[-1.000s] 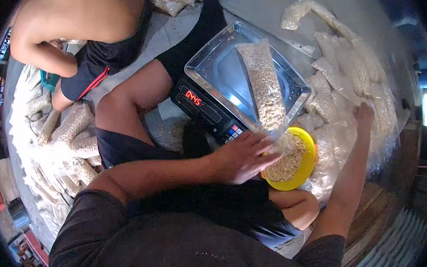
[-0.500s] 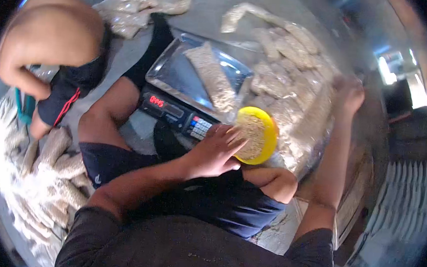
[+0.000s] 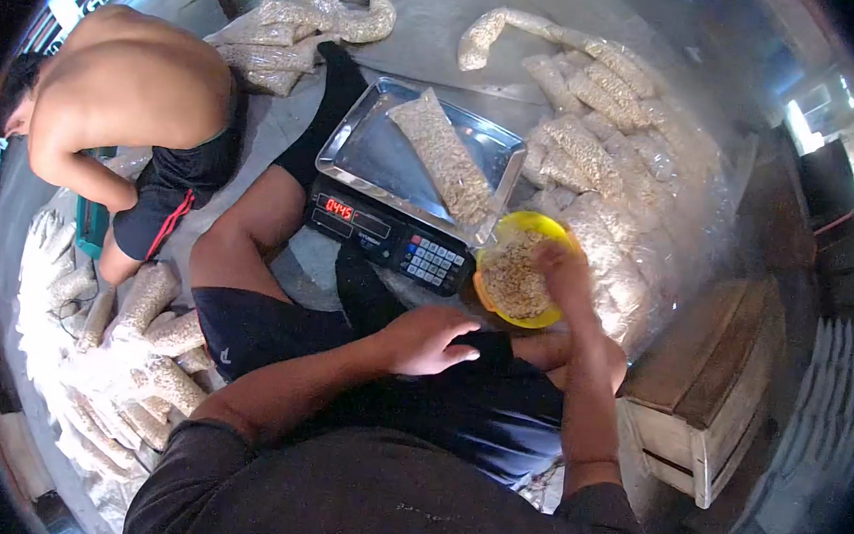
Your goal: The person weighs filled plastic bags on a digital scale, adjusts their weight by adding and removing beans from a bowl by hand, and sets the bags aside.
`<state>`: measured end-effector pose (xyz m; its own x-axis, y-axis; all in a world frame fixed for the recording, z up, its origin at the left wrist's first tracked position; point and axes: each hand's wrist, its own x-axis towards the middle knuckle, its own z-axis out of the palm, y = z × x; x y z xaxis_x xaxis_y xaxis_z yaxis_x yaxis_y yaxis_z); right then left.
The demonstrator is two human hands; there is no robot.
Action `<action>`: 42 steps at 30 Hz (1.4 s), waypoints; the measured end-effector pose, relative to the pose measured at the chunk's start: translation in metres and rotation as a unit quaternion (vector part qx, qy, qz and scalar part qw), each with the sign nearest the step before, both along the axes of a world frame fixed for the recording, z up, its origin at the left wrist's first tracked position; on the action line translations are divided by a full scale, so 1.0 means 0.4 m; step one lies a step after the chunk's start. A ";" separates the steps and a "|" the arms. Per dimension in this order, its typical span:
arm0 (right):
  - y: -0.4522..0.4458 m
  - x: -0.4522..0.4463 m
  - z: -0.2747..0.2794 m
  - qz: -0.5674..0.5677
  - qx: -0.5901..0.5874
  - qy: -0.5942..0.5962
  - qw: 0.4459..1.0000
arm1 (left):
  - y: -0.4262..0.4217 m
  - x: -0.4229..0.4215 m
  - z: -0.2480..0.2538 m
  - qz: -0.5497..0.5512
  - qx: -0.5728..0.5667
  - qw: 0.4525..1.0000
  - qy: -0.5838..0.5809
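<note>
My left hand point(image 3: 431, 342) hovers above my lap, thumb and fingers apart, with nothing in it. At the yellow bowl point(image 3: 572, 240), my right hand point(image 3: 561, 270) reaches over the pale, grain-like pieces point(image 3: 511, 279) inside; its fingers are blurred and partly hidden. Just left of the bowl stands a digital scale point(image 3: 389, 241) with a red display that seems to read 0.445. On its metal tray point(image 3: 362, 141) lies a long clear plastic bag point(image 3: 441, 153) filled with the same pale pieces, one end hanging over the tray's near edge.
Many filled bags point(image 3: 597, 150) are heaped beyond the bowl, and another pile point(image 3: 138, 375) lies at left. More bags point(image 3: 284, 40) rest at the back. Another person point(image 3: 135, 88) bends over beside a green container point(image 3: 91, 226). A wooden crate point(image 3: 698, 389) stands at right.
My right hand has come in from the far right to the bowl. My left hand has drawn back from the bowl's rim toward my lap. The bag stays on the scale; the view has shifted.
</note>
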<state>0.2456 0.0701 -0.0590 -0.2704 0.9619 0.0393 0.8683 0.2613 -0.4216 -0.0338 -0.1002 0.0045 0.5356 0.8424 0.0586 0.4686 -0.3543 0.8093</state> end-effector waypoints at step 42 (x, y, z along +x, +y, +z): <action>-0.088 -0.167 0.136 -0.100 -0.482 0.677 0.546 | 0.257 0.073 -0.053 0.215 0.257 0.942 -0.022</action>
